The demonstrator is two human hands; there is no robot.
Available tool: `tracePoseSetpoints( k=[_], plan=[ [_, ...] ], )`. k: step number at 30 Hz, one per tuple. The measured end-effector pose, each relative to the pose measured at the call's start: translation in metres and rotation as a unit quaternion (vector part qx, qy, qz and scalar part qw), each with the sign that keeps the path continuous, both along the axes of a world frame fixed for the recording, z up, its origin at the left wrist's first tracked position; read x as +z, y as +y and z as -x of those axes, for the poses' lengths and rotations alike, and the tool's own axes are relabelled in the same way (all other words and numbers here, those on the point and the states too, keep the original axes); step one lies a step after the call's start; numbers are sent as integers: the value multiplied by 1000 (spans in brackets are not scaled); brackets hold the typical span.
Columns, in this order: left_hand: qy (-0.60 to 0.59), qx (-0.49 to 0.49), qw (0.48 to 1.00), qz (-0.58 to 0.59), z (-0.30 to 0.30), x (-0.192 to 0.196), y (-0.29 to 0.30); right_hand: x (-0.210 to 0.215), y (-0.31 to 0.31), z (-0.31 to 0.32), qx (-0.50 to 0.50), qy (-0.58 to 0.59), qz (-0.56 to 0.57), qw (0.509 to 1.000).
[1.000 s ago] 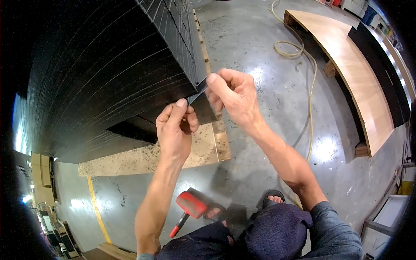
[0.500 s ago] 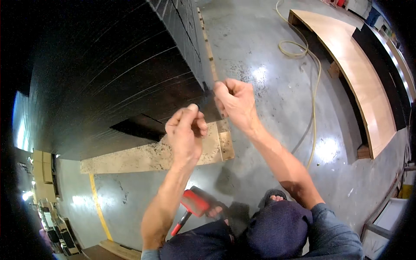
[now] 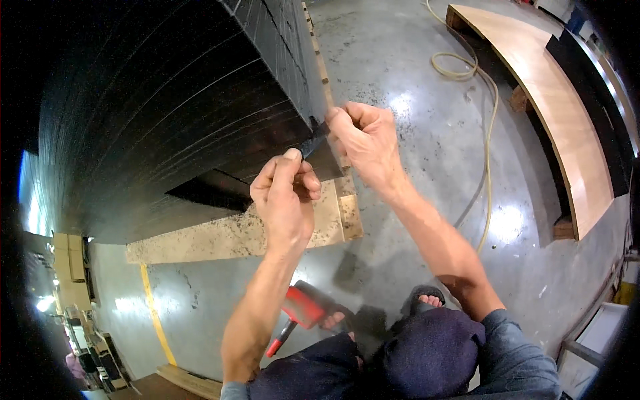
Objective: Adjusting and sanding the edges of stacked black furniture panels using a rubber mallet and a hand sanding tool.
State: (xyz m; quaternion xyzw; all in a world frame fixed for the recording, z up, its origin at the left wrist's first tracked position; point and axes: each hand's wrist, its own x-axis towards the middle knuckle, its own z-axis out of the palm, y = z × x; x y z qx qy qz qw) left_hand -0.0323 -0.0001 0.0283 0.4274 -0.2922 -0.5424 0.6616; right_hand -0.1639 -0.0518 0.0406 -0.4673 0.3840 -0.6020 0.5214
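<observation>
My left hand [image 3: 285, 193] and my right hand [image 3: 365, 141] are raised in front of me, each pinching one end of a short, thin dark strip [image 3: 312, 143] that spans between them. They hover just before the corner of a tall stack of black sheets [image 3: 173, 107], which rests on a pale, speckled board [image 3: 233, 235]. A red-headed mallet [image 3: 300, 312] lies on the concrete floor by my knees.
A yellow hose [image 3: 481, 107] snakes across the shiny concrete floor [image 3: 427, 87] to the right. A long wooden board on blocks [image 3: 553, 127] lies at far right. A yellow floor line [image 3: 155, 313] runs at lower left.
Both hands have shifted a little toward the right and upward with the strip, closer to the stack's corner. The mallet has stayed where it was.
</observation>
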Motion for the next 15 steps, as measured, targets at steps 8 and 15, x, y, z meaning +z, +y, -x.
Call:
tracePoseSetpoints(
  k=[8, 15],
  plan=[
    [3, 32, 998, 54, 6, 8, -2, 7, -11, 3, 12, 58, 61, 996],
    [5, 21, 1000, -7, 5, 0, 11, -7, 1, 2, 12, 44, 10, 999]
  ],
)
